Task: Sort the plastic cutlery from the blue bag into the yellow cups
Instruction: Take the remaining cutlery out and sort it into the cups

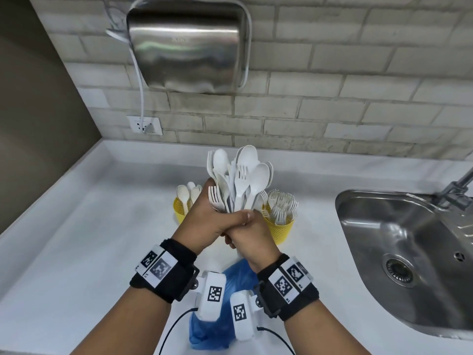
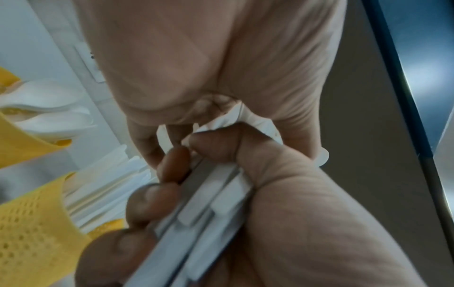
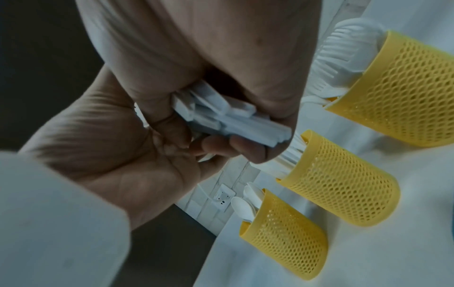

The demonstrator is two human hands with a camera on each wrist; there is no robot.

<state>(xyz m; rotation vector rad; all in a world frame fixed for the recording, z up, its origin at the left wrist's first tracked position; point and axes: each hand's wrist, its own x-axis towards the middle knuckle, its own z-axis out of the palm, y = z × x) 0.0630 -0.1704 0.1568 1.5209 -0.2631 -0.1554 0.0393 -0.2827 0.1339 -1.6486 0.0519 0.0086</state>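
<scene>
Both grips, left hand [image 1: 204, 216] and right hand [image 1: 249, 233], clasp one cutlery bundle [image 1: 238, 178] above yellow cups [image 1: 279, 226]; blue bag [image 1: 217, 326] beneath wrists; no legible writing.

White counter [image 1: 84, 226], yellow cups [image 3: 343, 192], blue bag [image 1: 217, 326], inset sink [image 1: 409, 252]
</scene>
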